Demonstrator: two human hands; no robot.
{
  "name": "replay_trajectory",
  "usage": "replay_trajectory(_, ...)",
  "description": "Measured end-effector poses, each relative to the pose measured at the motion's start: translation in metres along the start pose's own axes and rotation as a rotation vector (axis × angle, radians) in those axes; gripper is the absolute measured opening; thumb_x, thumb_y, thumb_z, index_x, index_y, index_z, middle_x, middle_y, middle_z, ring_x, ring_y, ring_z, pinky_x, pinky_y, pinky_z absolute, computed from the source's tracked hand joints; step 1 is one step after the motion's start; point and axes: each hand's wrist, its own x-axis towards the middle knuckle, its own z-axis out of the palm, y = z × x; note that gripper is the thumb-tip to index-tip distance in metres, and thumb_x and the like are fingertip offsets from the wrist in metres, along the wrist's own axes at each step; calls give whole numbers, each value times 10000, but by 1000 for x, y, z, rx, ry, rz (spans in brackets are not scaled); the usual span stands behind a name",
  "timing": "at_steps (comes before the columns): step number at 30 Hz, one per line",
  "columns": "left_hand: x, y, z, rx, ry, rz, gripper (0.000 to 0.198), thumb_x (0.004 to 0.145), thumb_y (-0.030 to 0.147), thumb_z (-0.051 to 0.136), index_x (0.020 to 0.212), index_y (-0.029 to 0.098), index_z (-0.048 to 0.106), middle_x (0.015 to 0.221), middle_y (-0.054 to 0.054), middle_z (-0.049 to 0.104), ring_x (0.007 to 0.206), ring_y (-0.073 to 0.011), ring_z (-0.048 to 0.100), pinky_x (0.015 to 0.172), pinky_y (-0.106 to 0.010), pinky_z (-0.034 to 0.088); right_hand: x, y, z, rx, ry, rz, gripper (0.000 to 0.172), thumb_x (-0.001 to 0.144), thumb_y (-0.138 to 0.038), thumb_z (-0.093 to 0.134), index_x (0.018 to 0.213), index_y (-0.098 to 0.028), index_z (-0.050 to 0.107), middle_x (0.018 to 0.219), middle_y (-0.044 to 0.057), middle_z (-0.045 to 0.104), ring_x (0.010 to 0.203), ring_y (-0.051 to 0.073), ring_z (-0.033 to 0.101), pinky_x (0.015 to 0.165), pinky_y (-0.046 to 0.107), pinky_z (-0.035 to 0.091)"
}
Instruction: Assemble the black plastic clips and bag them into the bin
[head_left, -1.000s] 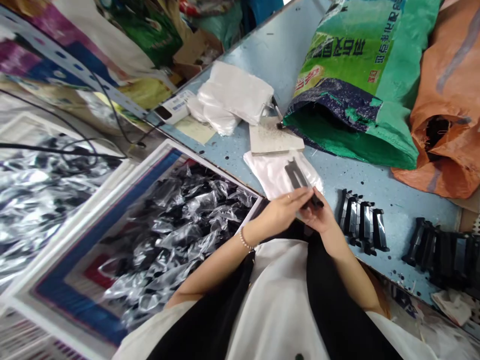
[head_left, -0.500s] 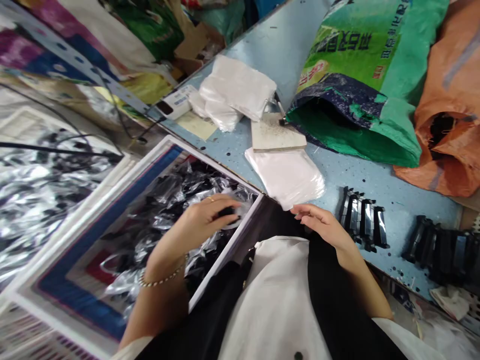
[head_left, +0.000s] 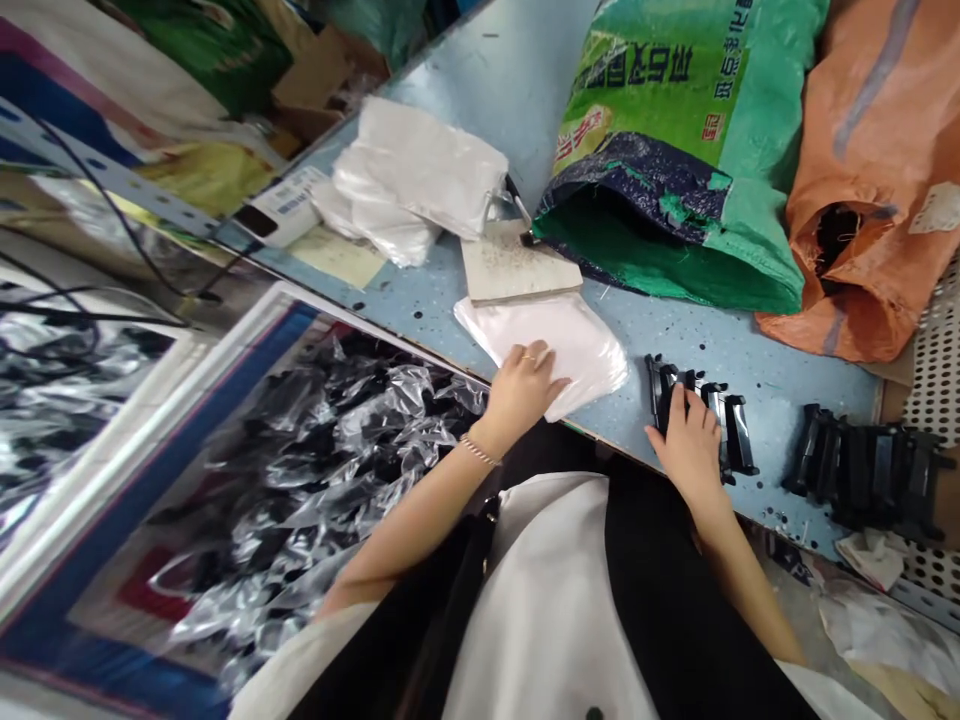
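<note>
Thin, translucent-white plastic bags (head_left: pixel 551 325) lie flat in a slightly fanned stack; near them, to the right, long glossy black plastic pieces (head_left: pixel 739 435) lie side by side, roughly parallel

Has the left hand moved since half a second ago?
Yes. Judged against the crate, the left hand has moved rightward, from over its contents to the near white stack on the table.
</note>
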Motion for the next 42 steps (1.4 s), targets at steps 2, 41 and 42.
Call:
replay_trajectory(2, 22, 9, 11, 4, -50, -7, 165, 916, 135, 564, 900, 116, 728, 1091, -186, 709, 1007, -299, 641, 895, -432, 546, 1, 2, 4, 43, -11, -15, 750, 931, -396, 602, 1531, -20, 353, 1349, 307, 557, 1133, 416, 558, 919, 534, 483)
replay_trajectory(41, -70, 36, -58, -166, 218, 334, 476, 870, 166, 662, 1327, 294, 620, 1144, -72, 700, 956, -195, 733, 829, -284, 629, -7, -89, -50, 1445, -528, -533, 614, 941, -520, 638, 1462, -220, 509, 1410, 113, 584, 1285, 268, 556, 1139, 455, 445)
replay_trajectory(42, -76, 30, -70, -179, 213, 285, 461, 863, 176, 670, 1306, 296, 634, 1118, -66, 708, 951, -198, 732, 830, -281, 626, -7, -90, -53, 1411, -568, -612, 683, 918, -525, 673, 1495, -215, 481, 1440, 124, 566, 1277, 271, 563, 1114, 445, 467)
